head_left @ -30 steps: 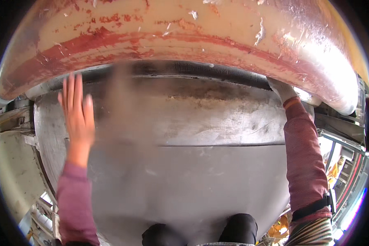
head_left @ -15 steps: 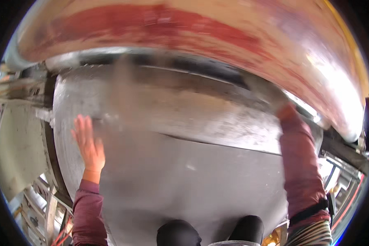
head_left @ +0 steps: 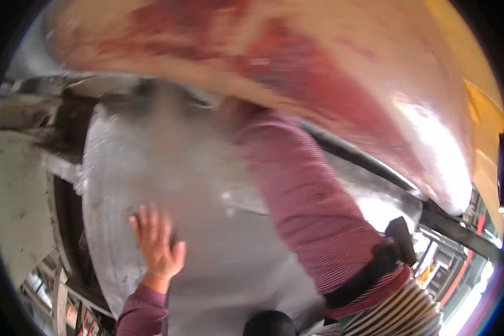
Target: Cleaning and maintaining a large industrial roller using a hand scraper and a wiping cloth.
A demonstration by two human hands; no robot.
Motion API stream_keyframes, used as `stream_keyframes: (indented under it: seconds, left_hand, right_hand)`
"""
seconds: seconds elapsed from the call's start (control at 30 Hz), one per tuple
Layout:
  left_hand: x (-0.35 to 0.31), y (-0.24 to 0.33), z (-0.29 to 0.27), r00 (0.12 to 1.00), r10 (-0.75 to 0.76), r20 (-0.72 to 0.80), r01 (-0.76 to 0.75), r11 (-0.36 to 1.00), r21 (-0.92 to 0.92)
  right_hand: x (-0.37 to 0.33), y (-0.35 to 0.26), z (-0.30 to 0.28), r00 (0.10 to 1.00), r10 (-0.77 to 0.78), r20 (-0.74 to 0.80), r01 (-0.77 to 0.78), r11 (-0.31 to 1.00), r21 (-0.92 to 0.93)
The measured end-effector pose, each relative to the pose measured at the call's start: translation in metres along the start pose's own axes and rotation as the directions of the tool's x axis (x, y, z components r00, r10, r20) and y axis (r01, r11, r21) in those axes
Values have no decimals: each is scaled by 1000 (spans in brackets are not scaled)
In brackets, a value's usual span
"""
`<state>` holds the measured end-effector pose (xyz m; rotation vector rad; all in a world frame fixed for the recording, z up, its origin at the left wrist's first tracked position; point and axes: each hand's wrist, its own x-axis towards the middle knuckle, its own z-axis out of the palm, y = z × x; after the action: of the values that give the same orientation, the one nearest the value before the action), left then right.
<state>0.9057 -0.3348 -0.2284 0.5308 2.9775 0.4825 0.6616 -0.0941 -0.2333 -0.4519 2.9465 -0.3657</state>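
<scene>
My left hand (head_left: 161,241) is open, fingers stretched out and spread, over the left part of a wide grey sheet-like surface (head_left: 224,285); whether it touches cannot be told. My right arm, in a maroon sleeve (head_left: 308,196) with a black strap (head_left: 358,280), reaches across that surface. At its end my right hand (head_left: 238,109) is dark and smeared at the lower edge of a huge rounded, glossy tan thing with red patches (head_left: 319,73). Its fingers do not show, nor whether they hold anything.
Left of the grey surface stands a pale greenish panel (head_left: 19,207) beside a dark gap. A dark bar (head_left: 459,229) runs along the right, under the rounded thing. A yellow-orange surface (head_left: 481,112) rises at the far right. A blurry patch hazes the left middle.
My right arm has swung left across the grey surface, its hand now farther left along the rounded thing's lower edge. My left hand appears lower and farther right. The whole view has shifted too.
</scene>
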Motion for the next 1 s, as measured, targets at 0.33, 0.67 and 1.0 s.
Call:
stream_keyframes:
  seconds: [0.33,0.67,1.0]
  left_hand:
    - [3,-14,-2,999,-44,18,41,988,148]
    - [3,-6,9,998,-53,-25,56,986,158]
    - [-10,-39,8,994,-104,31,84,920,382]
  right_hand:
    - [-346,366,-32,959,247,140,-182,914,-364]
    - [-141,123,0,972,223,72,-216,972,-94]
    - [-328,335,-52,973,206,-99,-223,953,-204]
